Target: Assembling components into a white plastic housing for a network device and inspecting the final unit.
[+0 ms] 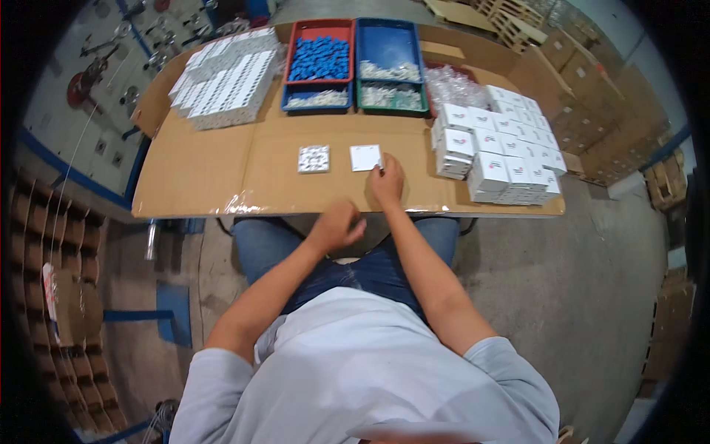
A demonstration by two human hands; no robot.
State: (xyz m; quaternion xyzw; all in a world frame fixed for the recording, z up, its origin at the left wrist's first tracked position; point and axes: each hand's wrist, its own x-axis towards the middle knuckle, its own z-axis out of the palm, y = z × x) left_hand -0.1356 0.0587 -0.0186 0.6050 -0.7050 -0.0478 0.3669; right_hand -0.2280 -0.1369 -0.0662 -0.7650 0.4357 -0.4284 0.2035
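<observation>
A flat white square card (364, 157) with small dark marks at its corners lies on the cardboard-covered table. My right hand (389, 182) is closed at the card's lower right corner, fingertips pinched against it. To the left of that card lies a small square piece with a grey-and-white pattern (313, 159), untouched. My left hand (337, 226) hangs just off the table's near edge, over my lap. Motion blurs its fingers, and nothing shows in it.
Stacked white boxes (510, 148) stand at the right and more rows of boxes (229, 81) at the back left. A red tray (289, 55) of blue parts, a blue tray (388, 44) and smaller trays of pale parts line the back, beside clear plastic bags (452, 87).
</observation>
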